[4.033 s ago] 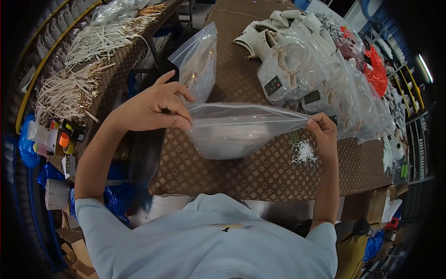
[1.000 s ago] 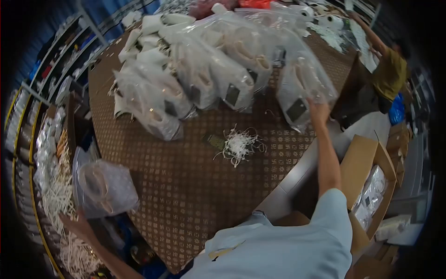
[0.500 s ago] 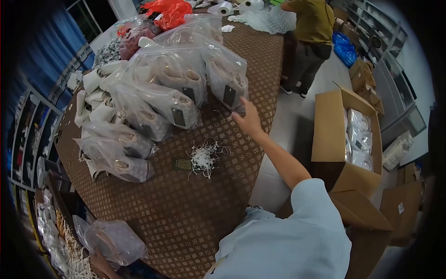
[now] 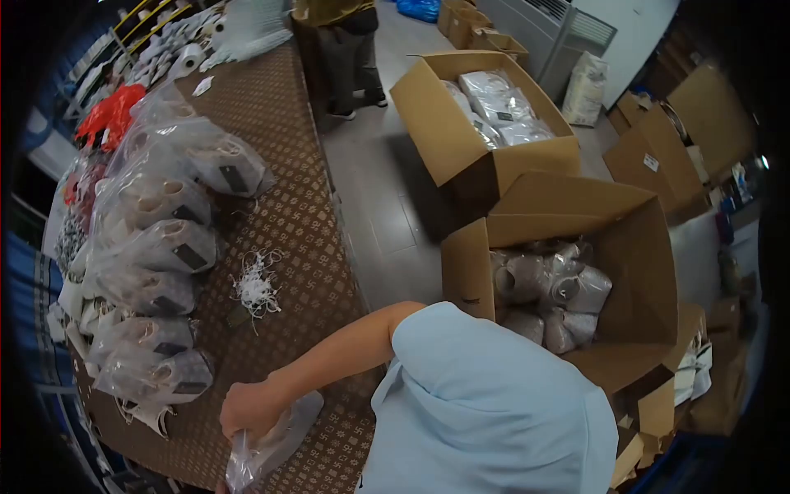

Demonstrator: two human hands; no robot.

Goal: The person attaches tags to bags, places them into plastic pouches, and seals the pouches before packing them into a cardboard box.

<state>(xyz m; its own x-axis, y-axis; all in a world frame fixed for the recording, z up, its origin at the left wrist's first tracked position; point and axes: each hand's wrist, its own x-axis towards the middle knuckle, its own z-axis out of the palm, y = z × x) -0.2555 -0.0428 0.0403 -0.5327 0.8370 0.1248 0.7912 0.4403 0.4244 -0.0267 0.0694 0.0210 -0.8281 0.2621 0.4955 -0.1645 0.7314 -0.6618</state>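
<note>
Near the table's front edge, my right hand (image 4: 251,409) is closed on the top of a clear plastic bag (image 4: 290,436) with a pale item inside. Only a sliver of my left hand (image 4: 220,487) shows at the bottom edge beside that bag; its fingers are hidden. Ahead on the patterned brown table (image 4: 284,177) lies a tangle of white strings (image 4: 258,284), with a dark green tag (image 4: 239,315) next to it. Left of the strings stands a row of clear bags (image 4: 185,247) holding pale items with dark tags.
To my right, an open carton (image 4: 467,267) holds several plastic-wrapped items. Behind it another carton (image 4: 436,123) contains flat white packets. A person (image 4: 350,62) stands at the table's far side. A red plastic bag (image 4: 111,115) lies at the far left.
My right hand has moved from the tagged bags back to the near edge and closed on the plastic bag. The view has swung right, bringing the second open carton into sight.
</note>
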